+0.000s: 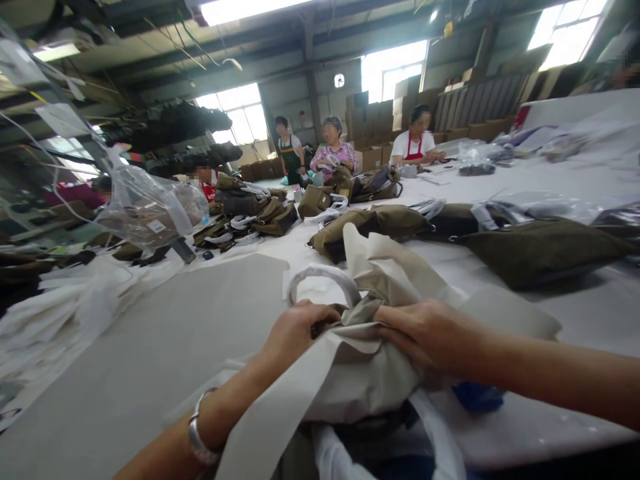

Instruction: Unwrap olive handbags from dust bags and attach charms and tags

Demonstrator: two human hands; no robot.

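A handbag stands in front of me, mostly covered by crumpled off-white paper [367, 373] that bunches at its mouth. One bag handle [323, 272], wrapped in white, arches up behind my hands; another wrapped handle [440, 433] hangs on the near side. My left hand [300, 327], with a silver bangle on the wrist, is closed at the bag's dark opening edge [320, 327]. My right hand [425, 333] is closed on a fold of the paper at the opening's right side. Fingertips of both hands are partly hidden in the folds.
Olive bags [545, 250] lie across the table beyond my hands, with more bags [250, 210] piled farther left. A large grey sheet [200, 320] and loose white paper [85, 313] lie left. A clear plastic bag [150, 207] hangs by a post. Several people work across the table.
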